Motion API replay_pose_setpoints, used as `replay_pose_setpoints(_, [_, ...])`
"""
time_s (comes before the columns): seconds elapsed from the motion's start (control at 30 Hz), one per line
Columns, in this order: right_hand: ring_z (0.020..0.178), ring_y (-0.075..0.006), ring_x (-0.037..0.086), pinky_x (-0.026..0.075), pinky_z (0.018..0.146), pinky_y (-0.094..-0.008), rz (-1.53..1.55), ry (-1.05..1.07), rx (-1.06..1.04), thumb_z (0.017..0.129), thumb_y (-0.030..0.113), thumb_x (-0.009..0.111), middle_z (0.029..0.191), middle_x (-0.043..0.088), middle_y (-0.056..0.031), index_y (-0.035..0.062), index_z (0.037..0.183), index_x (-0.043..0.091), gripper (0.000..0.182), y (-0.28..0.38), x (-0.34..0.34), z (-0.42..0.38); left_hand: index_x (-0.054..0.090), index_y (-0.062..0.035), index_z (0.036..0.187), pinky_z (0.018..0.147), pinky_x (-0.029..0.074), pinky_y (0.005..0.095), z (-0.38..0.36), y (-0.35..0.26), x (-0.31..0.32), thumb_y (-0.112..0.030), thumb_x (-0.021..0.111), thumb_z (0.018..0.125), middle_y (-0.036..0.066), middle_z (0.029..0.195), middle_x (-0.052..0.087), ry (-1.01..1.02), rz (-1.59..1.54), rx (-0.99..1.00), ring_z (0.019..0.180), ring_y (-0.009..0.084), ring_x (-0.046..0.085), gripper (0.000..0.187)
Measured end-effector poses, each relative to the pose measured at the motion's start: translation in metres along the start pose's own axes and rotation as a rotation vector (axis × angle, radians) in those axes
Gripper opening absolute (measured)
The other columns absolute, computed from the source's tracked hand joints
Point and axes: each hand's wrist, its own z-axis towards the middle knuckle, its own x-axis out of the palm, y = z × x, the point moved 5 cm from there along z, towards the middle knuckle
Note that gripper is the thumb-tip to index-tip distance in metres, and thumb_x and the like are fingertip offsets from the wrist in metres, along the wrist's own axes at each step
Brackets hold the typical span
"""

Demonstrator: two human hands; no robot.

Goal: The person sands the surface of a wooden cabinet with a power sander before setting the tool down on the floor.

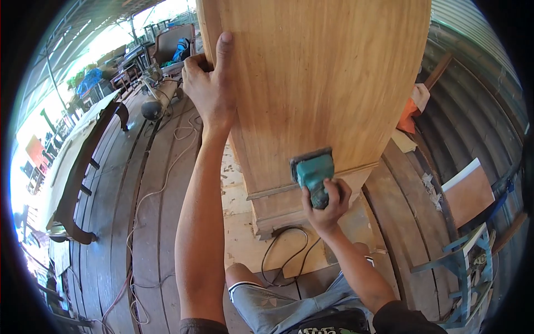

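Observation:
A tall wooden cabinet [322,83] with a moulded base stands upright in front of me, its broad grained side facing me. My left hand [214,89] grips its left edge, thumb on the face and fingers curled round the side. Low on that face, my right hand [332,209] is wrapped round a green electric sander [315,171]. The sander's dark flat pad lies against the wood just above the base moulding. Beneath, a dark power cord [286,229] loops over a pale board [245,250] in front of my knees.
Another person's hand [421,97] with an orange sleeve shows beyond the cabinet's right edge. At left are a low curved-leg wooden bench [80,195], an air compressor [153,106] and trailing cables. A blue frame [459,267] and a leaning brown panel [469,195] stand right, near corrugated sheeting.

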Motion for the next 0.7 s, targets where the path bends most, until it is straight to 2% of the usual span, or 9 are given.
replay_pose_setpoints(0.07, [0.094,-0.039,0.063,0.056,0.072,-0.0437,0.004,0.015,0.003,0.074,0.017,0.09,0.109,0.058,-0.0218,0.0084,0.127,0.058,0.062,-0.001,0.002,-0.016,0.061,0.01,0.101,0.092,0.045,0.0441,-0.002,-0.005,0.0,-0.084,0.067,0.078,0.018,0.101,0.054,0.0,-0.008,0.007,0.098,0.031,0.055,0.097])
replay_pose_setpoints(0.13, [0.099,-0.0381,0.058,0.051,0.082,-0.0468,0.001,0.056,0.046,0.074,0.017,0.09,0.112,0.056,-0.0199,0.0089,0.128,0.053,0.065,-0.002,0.003,-0.02,0.061,0.0099,0.101,0.092,0.045,0.0443,-0.002,-0.005,0.0,-0.084,0.067,0.078,0.018,0.101,0.054,0.003,-0.019,0.011,0.098,0.0314,0.054,0.097])
replay_pose_setpoints(0.2, [0.098,-0.0386,0.06,0.053,0.079,-0.0462,-0.01,0.024,0.032,0.074,0.017,0.09,0.11,0.057,-0.0209,0.0076,0.127,0.056,0.064,-0.003,0.0,-0.012,0.061,0.0096,0.1,0.093,0.045,0.0444,-0.002,-0.004,0.0,-0.084,0.067,0.079,0.019,0.101,0.054,0.004,-0.017,0.025,0.097,0.0319,0.054,0.096])
replay_pose_setpoints(0.23, [0.096,-0.0391,0.062,0.055,0.076,-0.0456,-0.023,-0.007,0.019,0.073,0.017,0.091,0.109,0.058,-0.022,0.0062,0.126,0.058,0.063,-0.002,-0.002,0.0,0.061,0.0096,0.1,0.093,0.045,0.0444,-0.001,-0.003,0.0,-0.084,0.067,0.079,0.019,0.101,0.054,0.003,-0.014,0.019,0.097,0.0319,0.054,0.096])
replay_pose_setpoints(0.33, [0.096,-0.0391,0.061,0.053,0.077,-0.0456,0.018,-0.082,0.043,0.074,0.018,0.09,0.108,0.059,-0.0209,0.0051,0.125,0.06,0.061,-0.001,-0.005,0.046,0.061,0.0095,0.099,0.093,0.045,0.0445,-0.002,-0.004,0.0,-0.083,0.067,0.079,0.019,0.101,0.053,0.006,-0.005,0.022,0.097,0.0327,0.054,0.095])
replay_pose_setpoints(0.53, [0.093,-0.0383,0.06,0.052,0.078,-0.0453,-0.01,-0.126,-0.043,0.072,0.015,0.089,0.106,0.059,-0.0186,0.0049,0.123,0.061,0.059,0.009,-0.013,0.169,0.062,0.0136,0.097,0.095,0.045,0.0466,0.003,-0.003,-0.001,-0.083,0.067,0.08,0.024,0.1,0.058,0.005,0.014,0.045,0.099,0.0357,0.057,0.098])
replay_pose_setpoints(0.6, [0.094,-0.0384,0.06,0.052,0.079,-0.046,0.0,-0.135,-0.065,0.072,0.015,0.089,0.106,0.059,-0.0183,0.005,0.123,0.061,0.06,0.006,-0.017,0.174,0.063,0.0147,0.098,0.096,0.045,0.0469,0.003,0.0,0.0,-0.083,0.066,0.08,0.025,0.098,0.059,-0.016,0.007,0.047,0.1,0.0371,0.058,0.099])
replay_pose_setpoints(0.67, [0.094,-0.0383,0.06,0.052,0.079,-0.0458,0.018,-0.13,-0.033,0.072,0.015,0.089,0.106,0.059,-0.0179,0.006,0.124,0.061,0.06,0.002,-0.019,0.173,0.066,0.0139,0.113,0.097,0.047,0.0418,0.006,0.003,-0.001,-0.083,0.06,0.083,0.024,0.104,0.069,-0.015,0.112,0.041,0.1,0.0316,0.065,0.102])
replay_pose_setpoints(0.7, [0.094,-0.0383,0.06,0.052,0.079,-0.0458,0.017,-0.131,-0.034,0.072,0.015,0.089,0.106,0.059,-0.0179,0.006,0.124,0.061,0.06,-0.001,-0.019,0.166,0.067,0.0134,0.112,0.096,0.047,0.0415,0.007,0.003,-0.002,-0.084,0.06,0.083,0.023,0.103,0.069,0.003,0.124,0.042,0.1,0.0306,0.064,0.102])
